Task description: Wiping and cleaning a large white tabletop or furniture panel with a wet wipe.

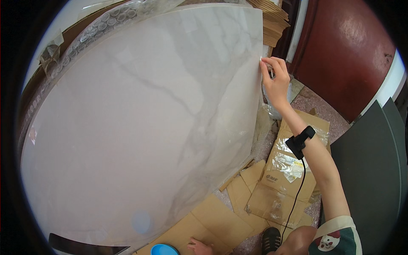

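A large sheet of white, grey-veined marble-look slab (153,111) fills the left and middle of the view. At its right edge my right hand (275,75) pinches a small white thing (261,59), too small to name, between thumb and fingers. A black strapped device (300,142) with a cable sits on my right wrist. At the bottom rim my left hand (200,247), partly cut off, lies over flattened cardboard (213,220) with its fingers apart. Just left of it is a blue round bowl (164,250); what it holds cannot be seen.
Bubble wrap (102,27) and cardboard line the slab's far left edge. A taped cardboard box (283,178) lies flat on the speckled floor. Dark grey panels (366,159) stand at right, below a dark red door (344,54). My shoe (271,240) is at the bottom.
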`<state>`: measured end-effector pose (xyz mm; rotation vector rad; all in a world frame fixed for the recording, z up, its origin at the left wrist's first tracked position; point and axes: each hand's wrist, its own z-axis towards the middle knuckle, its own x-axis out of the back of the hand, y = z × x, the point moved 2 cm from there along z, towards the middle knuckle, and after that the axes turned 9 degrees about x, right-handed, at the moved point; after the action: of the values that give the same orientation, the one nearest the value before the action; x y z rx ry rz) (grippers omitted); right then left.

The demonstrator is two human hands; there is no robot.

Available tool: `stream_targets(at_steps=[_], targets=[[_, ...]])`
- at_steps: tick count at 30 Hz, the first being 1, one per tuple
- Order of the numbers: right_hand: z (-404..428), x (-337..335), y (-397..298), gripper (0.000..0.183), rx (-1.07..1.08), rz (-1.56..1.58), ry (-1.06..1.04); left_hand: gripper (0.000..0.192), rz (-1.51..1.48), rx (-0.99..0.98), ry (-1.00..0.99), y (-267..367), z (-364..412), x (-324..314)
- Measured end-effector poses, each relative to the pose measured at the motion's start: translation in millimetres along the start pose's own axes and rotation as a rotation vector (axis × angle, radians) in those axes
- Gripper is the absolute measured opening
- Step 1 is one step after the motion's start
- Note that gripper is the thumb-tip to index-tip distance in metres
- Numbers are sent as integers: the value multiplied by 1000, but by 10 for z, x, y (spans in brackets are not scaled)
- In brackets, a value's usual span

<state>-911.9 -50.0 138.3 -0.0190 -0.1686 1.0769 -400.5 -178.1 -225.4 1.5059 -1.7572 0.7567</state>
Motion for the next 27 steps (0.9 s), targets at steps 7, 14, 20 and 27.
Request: stream_targets(at_steps=[7,14,20,27], targets=[[-56,2,0,12,22,5,-2,101,-27,-35,2,-45,71,-100],[-119,135,102,16,145,-7,-172,100,-82,-129,76,-198,280,-377],[97,280,126,17,-156,130,-88,98,-89,-84,98,-182,176,-268],[230,-8,61,16,-236,186,18,94,-80,-93,106,-130,153,-226]])
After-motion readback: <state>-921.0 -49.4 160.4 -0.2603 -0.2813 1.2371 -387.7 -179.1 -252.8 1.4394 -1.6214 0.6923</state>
